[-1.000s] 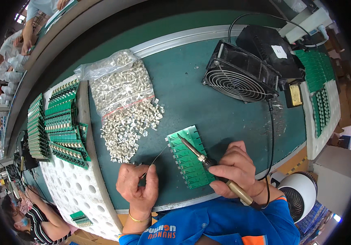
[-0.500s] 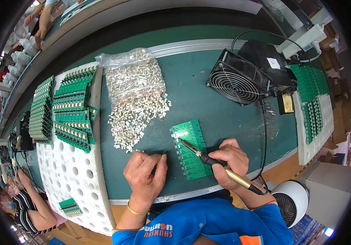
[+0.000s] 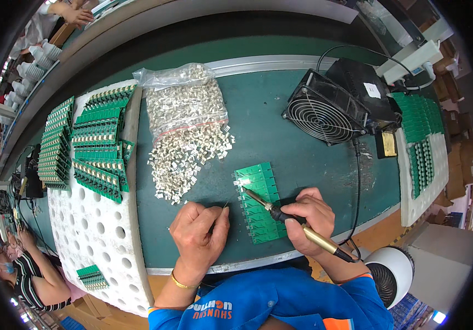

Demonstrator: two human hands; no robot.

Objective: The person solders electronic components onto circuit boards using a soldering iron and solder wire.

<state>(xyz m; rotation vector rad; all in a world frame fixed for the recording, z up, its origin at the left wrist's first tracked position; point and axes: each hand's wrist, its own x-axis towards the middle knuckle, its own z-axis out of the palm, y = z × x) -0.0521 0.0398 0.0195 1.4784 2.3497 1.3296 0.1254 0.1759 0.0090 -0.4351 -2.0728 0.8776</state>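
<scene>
A green circuit board panel [image 3: 260, 193] lies on the dark green mat in front of me. My right hand [image 3: 309, 217] grips a soldering iron [image 3: 286, 219] whose tip touches the panel's upper left edge. My left hand [image 3: 199, 235] rests on the mat just left of the panel, pinching a thin solder wire [image 3: 228, 202] that points toward the iron's tip. A loose heap of small metal connectors [image 3: 184, 158] lies beyond my left hand, spilling from a clear plastic bag [image 3: 186, 104].
A black fan [image 3: 324, 108] and a black box stand at the back right. A white foam tray [image 3: 96, 220] at the left carries rows of green boards [image 3: 94, 140]. Another foam tray with boards [image 3: 423, 159] lies far right. A white round fan [image 3: 387, 270] is near my right elbow. Other people work at the far left.
My left hand moved right, closer to the panel, bringing the solder wire near the iron. The iron's tip shifted to the panel's upper left corner. The view tilted a little.
</scene>
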